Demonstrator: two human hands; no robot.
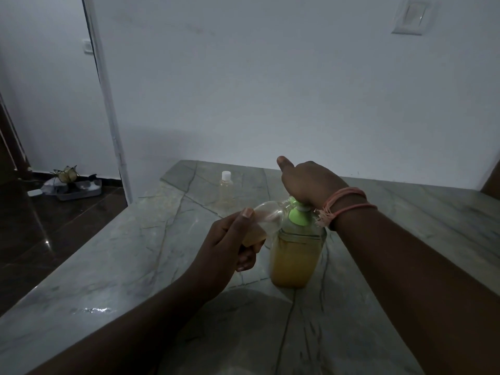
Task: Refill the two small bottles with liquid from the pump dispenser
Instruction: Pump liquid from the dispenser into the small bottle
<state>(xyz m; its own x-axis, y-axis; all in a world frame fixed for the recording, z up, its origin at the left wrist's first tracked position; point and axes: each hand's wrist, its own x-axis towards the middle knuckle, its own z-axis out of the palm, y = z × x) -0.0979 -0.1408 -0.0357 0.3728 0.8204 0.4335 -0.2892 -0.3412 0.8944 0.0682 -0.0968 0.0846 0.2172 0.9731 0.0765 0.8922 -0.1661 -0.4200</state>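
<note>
Soap dispenser [296, 255], clear with a green pump and orange-yellow liquid, stands on the grey marble counter [135, 266]. Right hand [311, 182] presses down on the pump head, its thumb sticking out; whether the other fingers curl round the pump cannot be told. Left hand [230, 244] grips a small clear bottle [266, 220], tilted with its mouth at the green spout and a little liquid inside. A second small bottle [226, 189] with a white cap stands upright farther back on the counter.
</note>
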